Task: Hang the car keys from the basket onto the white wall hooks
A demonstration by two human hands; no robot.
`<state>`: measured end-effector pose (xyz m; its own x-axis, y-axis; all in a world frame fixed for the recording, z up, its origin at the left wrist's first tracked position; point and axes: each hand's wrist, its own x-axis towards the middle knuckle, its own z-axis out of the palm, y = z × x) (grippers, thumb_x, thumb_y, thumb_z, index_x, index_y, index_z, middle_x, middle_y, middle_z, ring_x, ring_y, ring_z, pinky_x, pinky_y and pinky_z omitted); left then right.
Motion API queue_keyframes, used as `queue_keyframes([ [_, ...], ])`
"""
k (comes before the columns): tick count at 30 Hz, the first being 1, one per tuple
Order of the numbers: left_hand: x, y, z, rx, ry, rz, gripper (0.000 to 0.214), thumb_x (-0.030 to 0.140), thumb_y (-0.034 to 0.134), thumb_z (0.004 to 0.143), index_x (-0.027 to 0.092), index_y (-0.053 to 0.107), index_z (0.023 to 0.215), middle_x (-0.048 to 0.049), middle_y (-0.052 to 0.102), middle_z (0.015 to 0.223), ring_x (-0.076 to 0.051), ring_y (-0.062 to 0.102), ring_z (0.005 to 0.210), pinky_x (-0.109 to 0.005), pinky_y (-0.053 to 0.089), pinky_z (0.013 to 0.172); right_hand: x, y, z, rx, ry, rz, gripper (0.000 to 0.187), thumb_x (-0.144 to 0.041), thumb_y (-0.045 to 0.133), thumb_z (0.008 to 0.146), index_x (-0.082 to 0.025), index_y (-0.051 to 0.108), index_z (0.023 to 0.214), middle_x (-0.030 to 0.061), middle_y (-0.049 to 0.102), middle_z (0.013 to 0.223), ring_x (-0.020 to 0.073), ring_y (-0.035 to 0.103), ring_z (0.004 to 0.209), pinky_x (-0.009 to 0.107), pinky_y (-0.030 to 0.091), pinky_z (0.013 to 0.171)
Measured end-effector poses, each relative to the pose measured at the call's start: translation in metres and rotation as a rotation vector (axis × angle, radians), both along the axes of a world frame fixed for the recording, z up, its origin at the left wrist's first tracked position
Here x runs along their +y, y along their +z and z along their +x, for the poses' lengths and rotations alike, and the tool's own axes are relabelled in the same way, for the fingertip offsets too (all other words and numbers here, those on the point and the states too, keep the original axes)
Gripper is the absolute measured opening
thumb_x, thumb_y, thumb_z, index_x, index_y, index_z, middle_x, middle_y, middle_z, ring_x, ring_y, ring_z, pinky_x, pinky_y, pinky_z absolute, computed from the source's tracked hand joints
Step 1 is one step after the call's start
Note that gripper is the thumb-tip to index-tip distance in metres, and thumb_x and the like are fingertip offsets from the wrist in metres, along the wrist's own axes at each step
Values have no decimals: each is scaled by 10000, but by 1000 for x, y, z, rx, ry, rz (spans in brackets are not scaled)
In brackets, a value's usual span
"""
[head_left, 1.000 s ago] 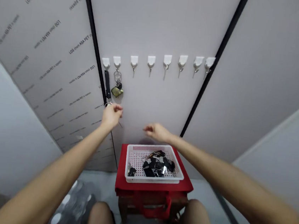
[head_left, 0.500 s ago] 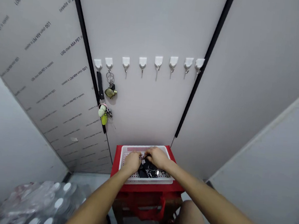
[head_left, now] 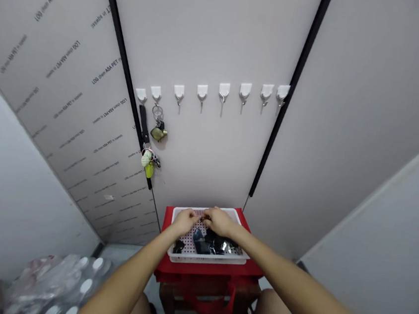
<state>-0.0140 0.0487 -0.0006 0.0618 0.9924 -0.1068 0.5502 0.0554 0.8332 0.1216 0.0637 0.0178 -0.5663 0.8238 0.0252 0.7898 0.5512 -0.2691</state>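
Note:
Both my hands are over a white perforated basket (head_left: 206, 259) that sits on a red stool (head_left: 205, 271). My left hand (head_left: 184, 221) and my right hand (head_left: 218, 221) meet at the basket's far end, fingers pinched together on a small item I cannot make out. Dark keychains (head_left: 210, 243) lie in the basket. On the wall above runs a row of white hooks (head_left: 224, 90). The leftmost hook carries a black strap with a pale and yellow-green charm (head_left: 147, 159). The second hook carries a key ring with a brass-coloured charm (head_left: 158, 132).
Black vertical strips (head_left: 282, 109) divide the grey wall panels. A shrink-wrapped pack of bottles (head_left: 57, 286) lies on the floor at lower left. My knees (head_left: 271, 313) are just in front of the stool.
My left hand let go of the hanging strap and dropped to the basket, and my right hand came down too. Both now pinch something at the basket's far end.

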Motion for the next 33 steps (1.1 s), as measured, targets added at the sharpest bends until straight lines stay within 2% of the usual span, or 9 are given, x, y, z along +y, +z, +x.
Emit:
queue_keyframes([
  [3,-1,4,-4,-318,2,-76,154,263,438,633,151,400,535,39,473,469,-64,433,472,-182,311,495,0,8,-4,157,-17,-86,181,-179,391,660,-142,553,731,38,576,656,110,476,580,204,332,544],
  [6,-5,8,-7,-467,-21,-102,202,338,446,622,148,420,560,47,470,450,-39,361,391,-172,270,440,-1,18,-8,303,-35,-128,184,-211,409,666,-125,552,743,36,572,680,100,470,586,196,344,545],
  [11,-9,22,-18,-536,-23,-79,254,384,509,553,140,440,538,56,435,430,-38,366,405,-172,266,443,1,37,-5,365,18,-210,180,-243,448,639,-130,572,705,13,568,630,92,466,558,194,345,531],
  [15,-6,39,-28,-571,14,-22,252,372,526,535,134,445,542,58,427,428,-41,386,427,-175,291,472,5,53,1,420,-57,-232,180,-220,464,609,-141,573,728,-15,540,575,79,441,512,196,336,517],
  [19,-5,55,-31,-576,-43,-35,259,377,532,532,140,463,612,63,425,427,-37,384,408,-170,278,452,8,69,-3,621,-204,-294,194,-224,471,591,-128,537,746,-52,439,444,57,372,410,186,303,432],
  [24,-5,72,-26,-565,-123,-40,338,456,509,524,131,481,611,65,394,430,-29,369,380,-175,277,432,8,97,-25,896,-131,-333,148,-222,506,549,-132,487,665,-63,431,450,45,374,399,184,317,423],
  [28,-2,96,-28,-594,-87,57,351,466,510,519,125,487,600,53,408,455,-40,408,404,-182,299,441,10,124,-48,1067,-96,-329,132,-246,501,552,-138,469,620,-52,451,509,41,392,435,177,331,435],
  [33,4,143,-37,-656,61,249,341,455,492,556,127,502,650,48,412,482,-39,418,414,-170,286,419,23,166,-77,1236,-72,-266,142,-254,484,553,-139,481,636,-43,473,542,49,416,481,169,319,441],
])
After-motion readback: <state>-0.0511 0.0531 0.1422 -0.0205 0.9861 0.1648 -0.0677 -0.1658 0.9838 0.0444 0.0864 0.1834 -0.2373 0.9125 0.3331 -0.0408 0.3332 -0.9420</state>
